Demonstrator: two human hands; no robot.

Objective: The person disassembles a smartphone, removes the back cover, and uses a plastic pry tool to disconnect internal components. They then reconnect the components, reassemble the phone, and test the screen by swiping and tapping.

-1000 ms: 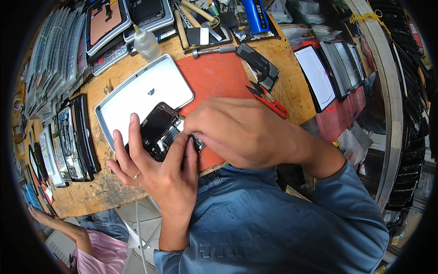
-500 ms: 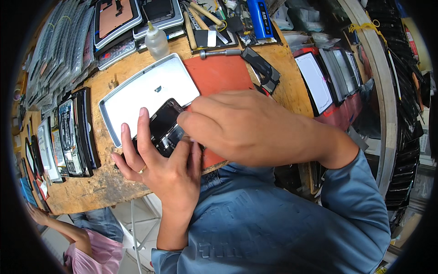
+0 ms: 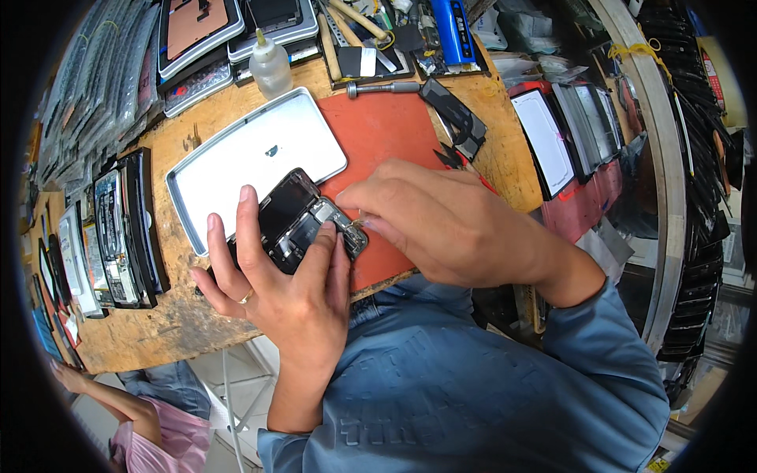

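An opened smartphone (image 3: 303, 229) lies partly over a silver tray-like metal panel (image 3: 236, 146) and partly over a red mat (image 3: 386, 126). Its dark screen half is spread beside the body, whose inner parts show. My left hand (image 3: 292, 292) grips the phone from the near side, thumb on the body and other fingers over the screen half. At the body's right end, my right hand (image 3: 441, 225) is closed in a pinch. Something small and thin shows at its fingertips against the phone, too little to name. Red-handled cutters (image 3: 457, 158) lie just beyond this hand.
A squeeze bottle (image 3: 270, 67), a metal screwdriver-like tool (image 3: 384, 89) and a dark phone part (image 3: 453, 118) lie farther back. Stacked devices (image 3: 126, 229) and bubble-wrapped packs (image 3: 98, 87) crowd the left. Screen panels (image 3: 544, 142) stand right. Another person's arm (image 3: 118, 394) is at lower left.
My right hand has shifted right and a little down, off the phone's middle to its right end, uncovering the inner parts and the red-handled cutters. My left hand keeps its hold.
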